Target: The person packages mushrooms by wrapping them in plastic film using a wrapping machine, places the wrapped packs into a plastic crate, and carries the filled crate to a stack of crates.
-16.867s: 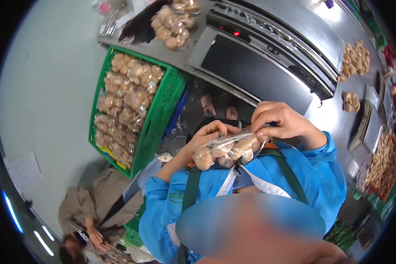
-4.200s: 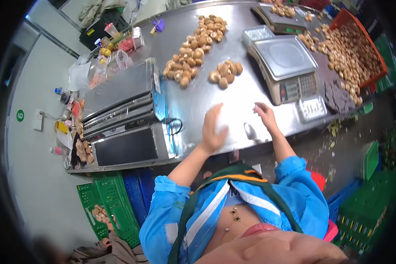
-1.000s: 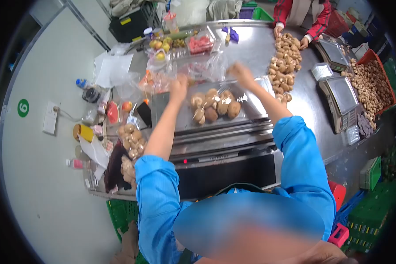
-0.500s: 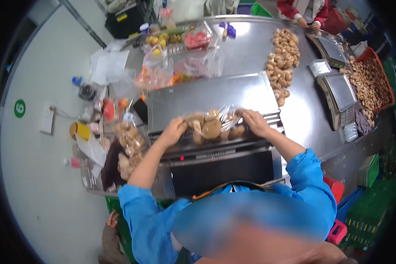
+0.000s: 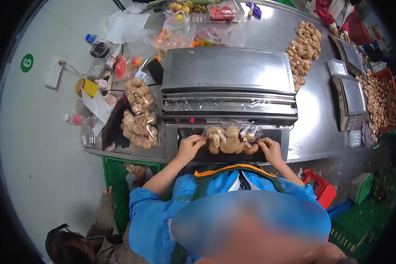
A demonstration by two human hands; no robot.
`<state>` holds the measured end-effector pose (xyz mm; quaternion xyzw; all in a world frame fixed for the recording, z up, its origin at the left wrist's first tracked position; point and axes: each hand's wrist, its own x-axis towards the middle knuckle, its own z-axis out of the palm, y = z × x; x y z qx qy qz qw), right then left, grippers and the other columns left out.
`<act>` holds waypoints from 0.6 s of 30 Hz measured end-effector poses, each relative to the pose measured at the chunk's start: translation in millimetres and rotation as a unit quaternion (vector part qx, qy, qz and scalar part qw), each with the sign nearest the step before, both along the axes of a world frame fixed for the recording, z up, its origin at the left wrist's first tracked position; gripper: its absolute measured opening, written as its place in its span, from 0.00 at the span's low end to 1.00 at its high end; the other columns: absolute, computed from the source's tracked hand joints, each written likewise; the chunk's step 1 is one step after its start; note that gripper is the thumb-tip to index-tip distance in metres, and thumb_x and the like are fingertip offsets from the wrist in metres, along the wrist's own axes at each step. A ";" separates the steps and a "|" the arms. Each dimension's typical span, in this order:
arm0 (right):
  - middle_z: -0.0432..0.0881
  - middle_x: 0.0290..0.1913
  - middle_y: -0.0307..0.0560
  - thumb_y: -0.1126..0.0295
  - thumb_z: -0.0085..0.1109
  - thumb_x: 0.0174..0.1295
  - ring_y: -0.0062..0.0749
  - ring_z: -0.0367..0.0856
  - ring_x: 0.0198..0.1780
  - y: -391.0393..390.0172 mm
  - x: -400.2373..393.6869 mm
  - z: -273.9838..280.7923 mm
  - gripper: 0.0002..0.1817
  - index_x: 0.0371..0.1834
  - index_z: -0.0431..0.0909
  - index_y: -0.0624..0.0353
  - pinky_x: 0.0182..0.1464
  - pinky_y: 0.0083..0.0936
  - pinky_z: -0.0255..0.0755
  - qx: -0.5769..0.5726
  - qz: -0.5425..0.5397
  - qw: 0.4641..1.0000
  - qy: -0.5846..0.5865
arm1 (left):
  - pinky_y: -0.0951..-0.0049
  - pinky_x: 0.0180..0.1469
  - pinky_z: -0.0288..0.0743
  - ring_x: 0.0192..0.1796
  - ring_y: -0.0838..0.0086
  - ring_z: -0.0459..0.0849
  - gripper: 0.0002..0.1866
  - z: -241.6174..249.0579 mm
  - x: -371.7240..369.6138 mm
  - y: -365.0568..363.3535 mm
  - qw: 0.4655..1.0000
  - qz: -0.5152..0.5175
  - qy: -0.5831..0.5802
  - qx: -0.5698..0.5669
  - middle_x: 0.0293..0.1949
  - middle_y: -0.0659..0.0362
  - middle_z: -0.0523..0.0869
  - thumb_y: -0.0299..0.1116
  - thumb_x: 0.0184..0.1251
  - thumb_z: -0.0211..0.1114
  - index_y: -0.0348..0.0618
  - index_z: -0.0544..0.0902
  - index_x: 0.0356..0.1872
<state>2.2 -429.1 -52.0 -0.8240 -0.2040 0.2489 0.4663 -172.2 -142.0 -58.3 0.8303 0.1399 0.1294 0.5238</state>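
A tray of mushrooms (image 5: pixel 230 141) under clear film lies over the black plate (image 5: pixel 198 156) at the front of the wrapping machine (image 5: pixel 229 70). My left hand (image 5: pixel 189 148) pinches the film at the tray's left end. At the right end, my right hand (image 5: pixel 270 148) has its fingers closed on the film. Wrinkled film spans the tray between both hands. A red light shows on the machine's front strip, just behind the tray.
Wrapped mushroom packs (image 5: pixel 139 128) sit left of the machine. Loose mushrooms (image 5: pixel 304 50), scales (image 5: pixel 350 99) and a red crate (image 5: pixel 386 94) of mushrooms are to the right. One person (image 5: pixel 81 244) is at lower left beside a green crate (image 5: pixel 119 189); another (image 5: pixel 336 15) is at upper right.
Both hands have drawn the wrapped tray toward my body, from the machine's bars to the black front plate. The view has shifted, and the person at lower left shows more.
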 end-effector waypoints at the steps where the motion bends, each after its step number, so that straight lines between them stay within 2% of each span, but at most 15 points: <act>1: 0.80 0.26 0.43 0.72 0.53 0.62 0.21 0.77 0.28 -3.1 -10.6 -5.2 0.08 0.33 0.77 0.66 0.32 0.18 0.71 0.007 0.001 0.998 -0.065 | 0.81 0.28 0.71 0.27 0.80 0.79 0.12 -3.5 -8.5 -1.8 1.000 -0.003 0.003 -0.004 0.25 0.61 0.82 0.37 0.67 0.56 0.37 0.80 0.35; 3: 0.77 0.22 0.40 0.70 0.51 0.64 0.18 0.74 0.25 -9.1 -17.8 -5.4 0.08 0.33 0.74 0.64 0.25 0.16 0.66 0.054 -0.107 0.987 0.107 | 0.80 0.26 0.70 0.23 0.79 0.79 0.15 -11.6 -23.1 -2.9 0.968 0.086 0.055 -0.231 0.20 0.59 0.80 0.38 0.68 0.54 0.36 0.78 0.28; 4: 0.70 0.18 0.36 0.67 0.47 0.66 0.16 0.67 0.20 -12.1 -16.2 3.7 0.09 0.32 0.71 0.61 0.21 0.15 0.62 0.073 -0.144 0.974 0.157 | 0.81 0.18 0.64 0.16 0.81 0.72 0.17 12.9 -24.2 -7.4 0.919 0.141 0.110 -0.352 0.15 0.63 0.74 0.40 0.70 0.51 0.42 0.73 0.22; 5: 0.66 0.18 0.34 0.65 0.45 0.67 0.16 0.66 0.20 -26.3 -13.5 4.3 0.11 0.28 0.70 0.57 0.21 0.14 0.59 0.134 -0.164 0.944 0.253 | 0.79 0.13 0.58 0.11 0.80 0.65 0.20 17.8 -34.0 -14.8 0.871 0.180 0.097 -0.446 0.11 0.64 0.68 0.44 0.72 0.47 0.45 0.70 0.21; 6: 0.66 0.17 0.34 0.62 0.46 0.67 0.17 0.65 0.19 -36.1 -21.5 25.1 0.12 0.27 0.70 0.55 0.21 0.14 0.56 0.161 -0.148 0.933 0.285 | 0.78 0.11 0.56 0.11 0.80 0.64 0.20 17.6 -54.8 -19.2 0.867 0.142 0.108 -0.466 0.09 0.65 0.65 0.46 0.72 0.46 0.47 0.69 0.21; 7: 0.66 0.17 0.34 0.62 0.48 0.66 0.18 0.65 0.19 -47.3 -32.9 23.4 0.12 0.27 0.70 0.55 0.21 0.14 0.57 0.154 -0.185 0.908 0.342 | 0.77 0.14 0.59 0.12 0.79 0.67 0.23 3.7 -80.8 -20.3 0.838 0.099 0.162 -0.511 0.09 0.64 0.68 0.49 0.72 0.45 0.47 0.71 0.18; 8: 0.67 0.18 0.35 0.61 0.49 0.65 0.18 0.66 0.19 -59.7 -46.1 19.1 0.11 0.28 0.71 0.55 0.21 0.14 0.57 0.147 -0.219 0.879 0.397 | 0.76 0.18 0.62 0.14 0.79 0.70 0.27 -33.0 -105.1 -25.9 0.931 0.086 0.221 -0.278 0.12 0.62 0.73 0.52 0.71 0.44 0.45 0.74 0.16; 9: 0.63 0.15 0.33 0.67 0.47 0.64 0.18 0.59 0.15 -67.0 -58.3 -2.6 0.12 0.22 0.68 0.54 0.17 0.19 0.57 0.070 -0.245 0.863 0.436 | 0.75 0.22 0.64 0.16 0.78 0.72 0.30 -64.7 -127.9 -27.7 0.873 0.049 0.308 -0.374 0.14 0.63 0.76 0.54 0.71 0.43 0.44 0.77 0.15; 10: 0.72 0.19 0.37 0.67 0.49 0.63 0.23 0.68 0.19 -69.0 -63.0 -1.8 0.10 0.26 0.73 0.58 0.24 0.20 0.68 -0.055 -0.173 0.864 0.470 | 0.73 0.23 0.66 0.18 0.78 0.72 0.27 -122.0 -148.2 -28.5 0.887 0.005 0.332 -0.319 0.16 0.63 0.77 0.52 0.71 0.45 0.44 0.77 0.18; 11: 0.80 0.31 0.43 0.68 0.49 0.61 0.28 0.77 0.28 -60.9 -80.1 -32.0 0.10 0.36 0.78 0.61 0.34 0.23 0.74 0.008 -0.223 0.838 0.498 | 0.72 0.26 0.68 0.24 0.80 0.74 0.20 -219.7 -164.2 -47.3 0.879 0.133 0.329 -0.318 0.26 0.61 0.80 0.46 0.71 0.49 0.44 0.78 0.25; 12: 0.80 0.36 0.44 0.67 0.50 0.62 0.28 0.78 0.35 -48.7 -82.3 -47.4 0.11 0.41 0.77 0.61 0.38 0.23 0.73 0.026 -0.195 0.810 0.553 | 0.72 0.32 0.70 0.33 0.80 0.76 0.11 -153.3 -120.8 -76.3 0.952 0.130 0.155 -0.232 0.36 0.60 0.80 0.39 0.69 0.54 0.42 0.77 0.35; 13: 0.80 0.42 0.45 0.67 0.50 0.62 0.27 0.78 0.41 -30.9 -84.3 -52.1 0.13 0.46 0.77 0.61 0.42 0.23 0.73 0.039 -0.165 0.778 0.604 | 0.72 0.33 0.70 0.34 0.79 0.75 0.11 -113.1 -97.0 -79.9 0.964 0.095 0.109 -0.223 0.37 0.60 0.80 0.39 0.69 0.54 0.42 0.76 0.36; 14: 0.80 0.43 0.44 0.66 0.51 0.62 0.26 0.77 0.44 -22.6 -86.6 -50.5 0.13 0.47 0.76 0.59 0.44 0.23 0.73 0.033 0.009 0.864 0.503 | 0.72 0.34 0.70 0.35 0.79 0.75 0.11 -91.2 -81.8 -77.9 0.958 0.045 0.120 -0.255 0.38 0.59 0.80 0.39 0.69 0.54 0.42 0.76 0.38; 15: 0.79 0.44 0.43 0.65 0.51 0.62 0.25 0.76 0.46 -9.2 -89.7 -38.2 0.14 0.49 0.75 0.58 0.46 0.23 0.72 0.037 0.148 0.921 0.358 | 0.71 0.36 0.70 0.36 0.78 0.75 0.11 -73.2 -69.7 -75.6 0.947 -0.002 0.131 -0.294 0.39 0.59 0.79 0.39 0.69 0.53 0.42 0.75 0.39; 18: 0.79 0.43 0.42 0.67 0.52 0.62 0.24 0.76 0.47 26.0 -109.4 -43.1 0.13 0.49 0.75 0.57 0.46 0.23 0.72 0.092 0.160 0.853 0.489 | 0.71 0.39 0.69 0.40 0.77 0.75 0.12 -34.7 -50.5 -77.3 0.916 -0.105 0.126 -0.367 0.42 0.58 0.78 0.40 0.69 0.53 0.42 0.73 0.42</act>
